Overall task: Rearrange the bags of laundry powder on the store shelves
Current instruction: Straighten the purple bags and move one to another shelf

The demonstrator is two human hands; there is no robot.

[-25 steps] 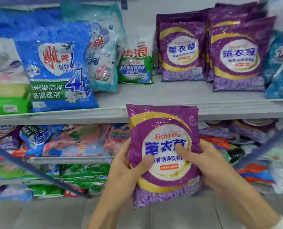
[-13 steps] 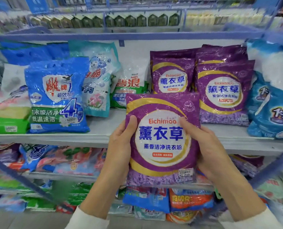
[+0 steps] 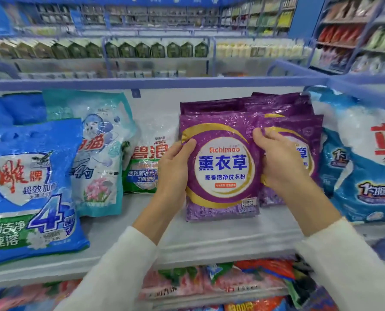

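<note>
- The purple bag (image 3: 220, 167) stands upright on the shelf (image 3: 209, 241), label facing out, its bottom edge down on the board near the front
- The left hand (image 3: 176, 167) grips the bag's left edge, thumb pressed on the front near the gold ring, the other fingers hidden behind
- The right hand (image 3: 279, 162) grips the right edge the same way, thumb on the front near the top corner; so both hands are clamped on this one bag, one at each side
- White sleeves (image 3: 124, 265) cover both forearms up to the wrists
- Right behind it stands a purple stack (image 3: 283, 106) of the same bags, their tops showing above it; one more of them peeks out to the right, partly covered by the right hand
- Left of the purple bag, a green bag (image 3: 144, 167) with a white top stands further back on the shelf, close to the left hand
- Next to that leans a teal bag (image 3: 97, 153), and in front of it a big blue bag (image 3: 30, 187) with a large "4"
- On the far right sits a blue-white bag (image 3: 362, 167), just beside the purple stack
- Below, a lower shelf (image 3: 209, 295) holds mixed bags lying flat, too blurred to read
- Beyond the shelf top, more store racks show, out of focus
</note>
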